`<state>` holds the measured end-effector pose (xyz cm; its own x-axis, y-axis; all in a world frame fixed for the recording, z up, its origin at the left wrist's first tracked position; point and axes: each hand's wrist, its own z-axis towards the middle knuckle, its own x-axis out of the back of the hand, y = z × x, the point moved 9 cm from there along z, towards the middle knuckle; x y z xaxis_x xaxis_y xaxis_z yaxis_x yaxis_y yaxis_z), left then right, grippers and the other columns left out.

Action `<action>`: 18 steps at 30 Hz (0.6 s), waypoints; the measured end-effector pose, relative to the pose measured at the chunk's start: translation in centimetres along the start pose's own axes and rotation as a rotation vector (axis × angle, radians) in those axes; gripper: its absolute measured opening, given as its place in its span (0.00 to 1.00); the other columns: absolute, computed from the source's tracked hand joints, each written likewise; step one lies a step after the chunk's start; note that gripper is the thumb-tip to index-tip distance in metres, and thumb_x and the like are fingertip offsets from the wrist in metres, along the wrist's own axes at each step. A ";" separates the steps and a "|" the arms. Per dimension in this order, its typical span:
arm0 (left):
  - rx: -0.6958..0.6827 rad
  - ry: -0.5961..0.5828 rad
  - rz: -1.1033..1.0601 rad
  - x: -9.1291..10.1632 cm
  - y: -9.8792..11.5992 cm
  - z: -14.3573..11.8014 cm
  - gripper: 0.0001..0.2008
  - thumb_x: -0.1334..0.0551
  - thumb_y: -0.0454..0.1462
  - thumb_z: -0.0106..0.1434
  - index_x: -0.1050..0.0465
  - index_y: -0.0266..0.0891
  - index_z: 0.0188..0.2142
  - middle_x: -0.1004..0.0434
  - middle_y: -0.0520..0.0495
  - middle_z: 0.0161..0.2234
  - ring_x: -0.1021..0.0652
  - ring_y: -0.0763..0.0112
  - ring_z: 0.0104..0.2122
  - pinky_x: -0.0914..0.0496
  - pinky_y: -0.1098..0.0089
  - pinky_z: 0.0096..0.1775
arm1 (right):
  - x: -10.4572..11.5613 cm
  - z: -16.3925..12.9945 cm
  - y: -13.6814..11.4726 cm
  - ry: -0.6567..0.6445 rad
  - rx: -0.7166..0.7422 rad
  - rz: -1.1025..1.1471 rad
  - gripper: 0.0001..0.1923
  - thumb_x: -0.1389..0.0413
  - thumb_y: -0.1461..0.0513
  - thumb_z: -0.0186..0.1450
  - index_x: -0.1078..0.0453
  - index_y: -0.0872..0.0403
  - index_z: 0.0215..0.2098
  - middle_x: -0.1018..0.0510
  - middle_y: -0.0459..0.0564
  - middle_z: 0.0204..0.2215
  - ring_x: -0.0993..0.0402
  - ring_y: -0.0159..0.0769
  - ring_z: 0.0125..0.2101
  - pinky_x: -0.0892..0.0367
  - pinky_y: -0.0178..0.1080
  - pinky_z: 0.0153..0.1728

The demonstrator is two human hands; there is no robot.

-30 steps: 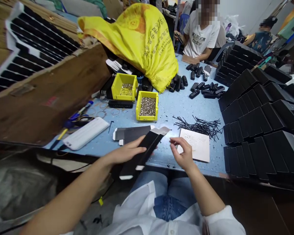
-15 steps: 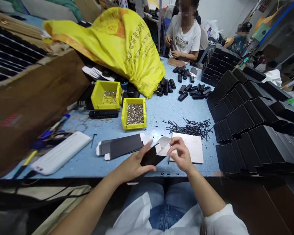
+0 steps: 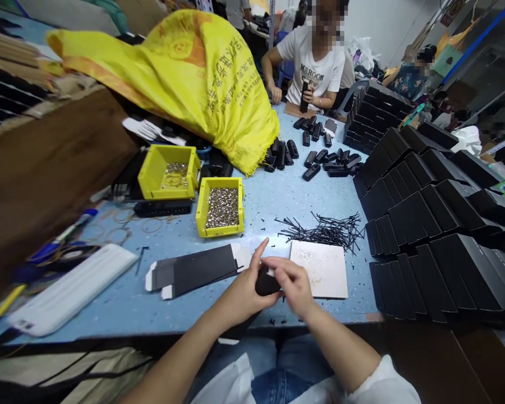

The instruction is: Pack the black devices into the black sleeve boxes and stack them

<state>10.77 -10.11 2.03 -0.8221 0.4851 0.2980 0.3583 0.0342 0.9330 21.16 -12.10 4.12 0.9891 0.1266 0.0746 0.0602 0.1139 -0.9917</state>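
A black cardboard box (image 3: 266, 283) stands upright in front of me at the table's near edge, with a bit of its white inside showing at the top. My left hand (image 3: 243, 293) wraps round its side, thumb pointing up. Bent over the box's top end are the fingers of my right hand (image 3: 295, 285), closed on the flap there; the fingertips partly hide it. Flat unfolded black cartons (image 3: 202, 268) lie left of my hands. A white board (image 3: 322, 272) lies just right of them, with thin black strips like cable ties (image 3: 326, 231) heaped behind it.
Two yellow bins (image 3: 200, 216) hold small metal parts. Rows of black boxes (image 3: 429, 213) are stacked on the right. A yellow sack (image 3: 235, 101), black devices (image 3: 320, 160) and a white power strip (image 3: 73, 289) lie about. A co-worker (image 3: 315, 62) sits opposite, holding a black device.
The box's raised white flap has gone down, and my right hand has come in over the box top. My view has shifted slightly. The co-worker's hands have moved apart.
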 end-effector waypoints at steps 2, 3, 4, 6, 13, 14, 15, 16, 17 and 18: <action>-0.007 0.012 -0.056 0.6 -1.4 0.9 0.54 0.32 0.44 0.51 0.67 0.42 0.68 0.27 0.39 0.50 0.23 0.55 0.47 0.31 0.59 0.49 | -1.0 1.4 -0.1 -0.124 0.118 -0.098 0.23 0.50 0.49 0.67 0.32 0.46 0.57 0.29 0.50 0.57 0.33 0.42 0.57 0.37 0.48 0.58; 0.011 0.037 -0.068 1.1 -2.5 1.3 0.53 0.33 0.46 0.51 0.65 0.42 0.67 0.27 0.39 0.51 0.23 0.55 0.48 0.31 0.59 0.50 | -1.4 3.1 0.4 -0.231 0.156 -0.171 0.25 0.50 0.50 0.67 0.35 0.46 0.59 0.31 0.49 0.59 0.35 0.41 0.59 0.39 0.48 0.60; 0.050 0.065 -0.046 1.5 -3.9 1.6 0.50 0.33 0.47 0.52 0.61 0.41 0.66 0.27 0.38 0.50 0.23 0.54 0.47 0.31 0.58 0.50 | -1.0 5.5 1.3 -0.320 0.167 -0.265 0.25 0.50 0.51 0.67 0.37 0.46 0.61 0.32 0.49 0.60 0.36 0.40 0.60 0.40 0.47 0.60; 0.134 0.103 0.110 2.2 -6.4 1.8 0.39 0.35 0.48 0.53 0.48 0.39 0.60 0.25 0.38 0.47 0.23 0.52 0.46 0.31 0.55 0.48 | 2.6 12.7 3.6 -0.315 0.121 -0.532 0.25 0.51 0.58 0.67 0.40 0.48 0.63 0.34 0.50 0.61 0.38 0.38 0.61 0.43 0.46 0.62; -0.059 0.474 0.578 9.6 -4.3 2.6 0.25 0.42 0.46 0.61 0.37 0.40 0.55 0.31 0.38 0.53 0.31 0.53 0.55 0.37 0.54 0.57 | 15.5 31.9 7.9 0.001 -0.156 -1.248 0.32 0.58 0.75 0.60 0.47 0.65 0.64 0.42 0.68 0.62 0.47 0.48 0.62 0.47 0.52 0.59; -0.062 0.529 0.611 11.4 -3.7 3.3 0.21 0.46 0.44 0.64 0.36 0.39 0.55 0.31 0.39 0.53 0.30 0.54 0.54 0.37 0.56 0.57 | 15.2 31.8 8.4 -0.018 -0.154 -1.247 0.29 0.59 0.75 0.61 0.42 0.65 0.61 0.38 0.69 0.59 0.44 0.48 0.59 0.45 0.52 0.57; -0.042 0.566 0.659 13.0 -3.5 4.2 0.20 0.48 0.41 0.65 0.35 0.38 0.54 0.30 0.38 0.52 0.30 0.55 0.54 0.37 0.57 0.57 | 14.7 31.3 8.9 -0.037 -0.149 -1.255 0.26 0.59 0.75 0.62 0.38 0.65 0.58 0.35 0.70 0.56 0.41 0.49 0.57 0.44 0.52 0.55; -0.004 0.571 0.720 14.4 -3.5 5.4 0.20 0.49 0.38 0.64 0.33 0.36 0.53 0.30 0.36 0.52 0.30 0.54 0.53 0.37 0.57 0.57 | 14.1 30.4 9.3 -0.056 -0.141 -1.262 0.24 0.59 0.74 0.63 0.35 0.65 0.55 0.34 0.71 0.54 0.40 0.50 0.56 0.44 0.53 0.54; 0.060 0.536 0.785 15.3 -4.0 6.9 0.20 0.49 0.34 0.62 0.32 0.33 0.52 0.30 0.35 0.52 0.30 0.52 0.53 0.37 0.56 0.56 | 13.6 29.2 9.5 -0.075 -0.129 -1.266 0.21 0.59 0.73 0.64 0.32 0.63 0.51 0.33 0.70 0.53 0.40 0.50 0.55 0.45 0.52 0.54; 0.128 0.479 0.836 15.9 -4.7 8.4 0.20 0.48 0.31 0.59 0.29 0.32 0.50 0.29 0.33 0.51 0.29 0.51 0.52 0.37 0.56 0.55 | 13.2 28.0 9.5 -0.093 -0.112 -1.264 0.19 0.57 0.73 0.64 0.31 0.62 0.48 0.32 0.69 0.53 0.40 0.49 0.55 0.46 0.52 0.55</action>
<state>-0.29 4.73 0.65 -0.3631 -0.0105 0.9317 0.9307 -0.0516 0.3621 31.06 18.23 -1.40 0.2215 0.0600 0.9733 0.9661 0.1224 -0.2274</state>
